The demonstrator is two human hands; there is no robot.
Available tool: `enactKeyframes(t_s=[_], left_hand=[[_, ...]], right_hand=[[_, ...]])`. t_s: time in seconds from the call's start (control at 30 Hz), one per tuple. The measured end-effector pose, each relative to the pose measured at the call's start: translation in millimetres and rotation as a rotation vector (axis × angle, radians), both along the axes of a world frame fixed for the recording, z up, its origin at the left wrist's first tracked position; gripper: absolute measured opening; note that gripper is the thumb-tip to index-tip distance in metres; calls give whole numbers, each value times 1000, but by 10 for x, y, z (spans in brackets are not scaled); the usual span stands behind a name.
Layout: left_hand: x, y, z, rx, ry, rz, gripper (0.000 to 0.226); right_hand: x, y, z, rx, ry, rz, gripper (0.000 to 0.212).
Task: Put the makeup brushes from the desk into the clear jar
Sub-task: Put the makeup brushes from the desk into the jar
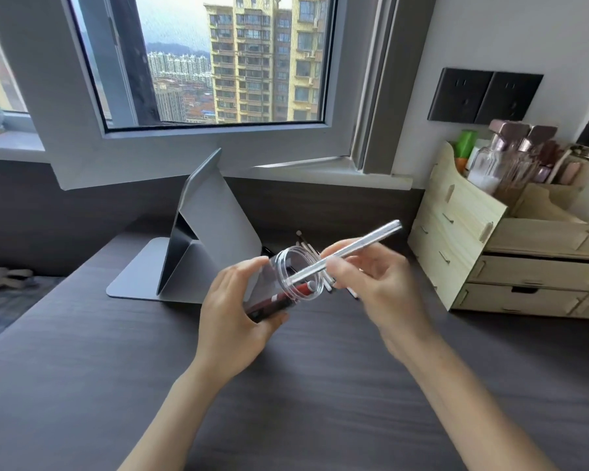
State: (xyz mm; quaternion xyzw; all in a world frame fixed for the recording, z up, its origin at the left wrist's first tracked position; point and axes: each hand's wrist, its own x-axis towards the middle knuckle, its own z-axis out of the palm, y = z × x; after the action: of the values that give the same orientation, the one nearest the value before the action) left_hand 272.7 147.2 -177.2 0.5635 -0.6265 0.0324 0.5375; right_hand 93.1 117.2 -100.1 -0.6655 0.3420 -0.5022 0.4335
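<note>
Clear jar (288,278), tilted in the left hand (233,321) with one reddish brush inside, is receiving a silver brush (357,249) pinched by the right hand (378,280), while several brushes (308,248) are waiting on the surface (82,368) at 12 o'clock.

A grey folding stand (198,246) sits left of a wooden drawer organiser (483,253) holding bottles (500,154).

Clear jar (288,278) tilted, mouth up-right, off the worktop; red-handled brush (279,295) inside. Silver brush (361,248) slants into the mouth. More brushes (308,248) behind, apparently on the worktop.
</note>
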Motion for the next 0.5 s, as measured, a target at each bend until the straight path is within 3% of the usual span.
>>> enactKeyframes(t_s=[0.13, 0.27, 0.33, 0.4, 0.47, 0.5], left_hand=[[-11, 11, 1, -17, 12, -31, 79], [-2, 8, -5, -27, 26, -50, 74], [14, -4, -22, -20, 46, -50, 76], [43, -19, -37, -21, 82, -38, 77], [78, -36, -39, -30, 156, -27, 77], [97, -40, -39, -31, 206, -35, 75]], right_hand=[[145, 20, -234, -388, 438, -131, 24], [137, 30, -286, -446, 509, -87, 37], [125, 35, -255, -379, 417, 9, 39], [112, -9, -211, -217, 135, 56, 37], [107, -156, -220, -34, -96, -77, 37], [126, -266, -266, 23, -89, -186, 37]])
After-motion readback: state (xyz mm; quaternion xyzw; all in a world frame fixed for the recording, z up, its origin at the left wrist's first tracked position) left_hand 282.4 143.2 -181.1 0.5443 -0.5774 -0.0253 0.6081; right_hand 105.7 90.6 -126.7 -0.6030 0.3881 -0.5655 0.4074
